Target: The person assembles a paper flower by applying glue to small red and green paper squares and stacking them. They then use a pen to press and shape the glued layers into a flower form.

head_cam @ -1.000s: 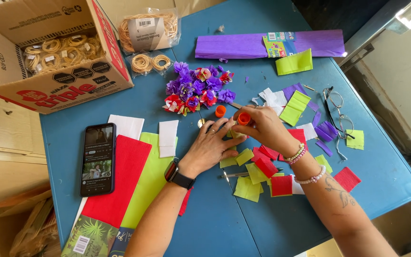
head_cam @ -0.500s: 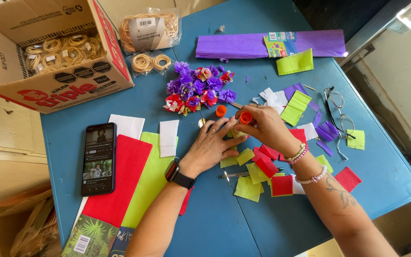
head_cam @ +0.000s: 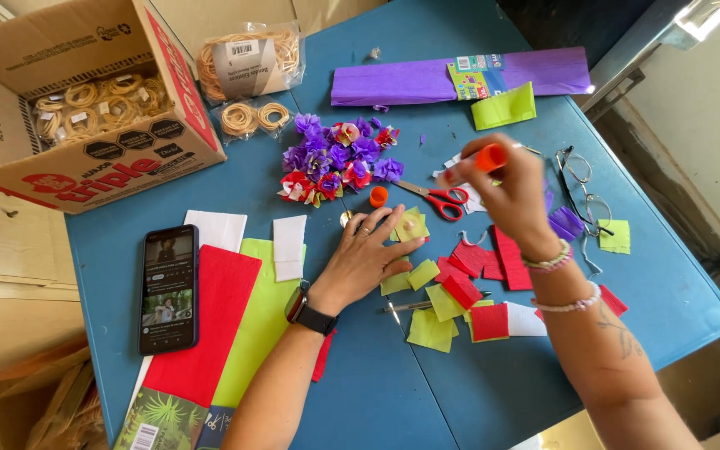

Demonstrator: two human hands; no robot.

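two hands were at work over the blue table (head_cam: 477,392), and the step in hand looked like gluing: a small yellow-green paper square (head_cam: 411,227) lay under the fingertips of the left hand (head_cam: 366,257), with a pale dot on it that may have been glue, though i could not be sure. that left hand was spread flat and open, palm down, gripping nothing, a dark smartwatch (head_cam: 307,312) on its wrist. it lay just below the pile of purple and red paper flowers (head_cam: 332,160).

the right hand (head_cam: 507,190) was raised to the right of that pile, closed around an orange-tipped glue stick (head_cam: 488,158) held across the fingers, with beaded bracelets (head_cam: 553,260) at the wrist and the forearm running down toward the table's near edge. the stick's orange cap (head_cam: 378,197) stood just below the flowers, beside red-handled scissors (head_cam: 432,198).

as i judged it, the next move called for bringing the stick back down onto the pinned square, or setting it aside so both hands could fold the paper; the left hand would need to keep the square from sliding.

loose red and yellow-green squares (head_cam: 452,293) lay scattered below and right of the flower pile. left of it lay red and green paper sheets (head_cam: 235,312) and a phone (head_cam: 167,287); above it was a purple crepe roll (head_cam: 460,79). a cardboard box (head_cam: 85,100) of rubber bands sat at the far left.
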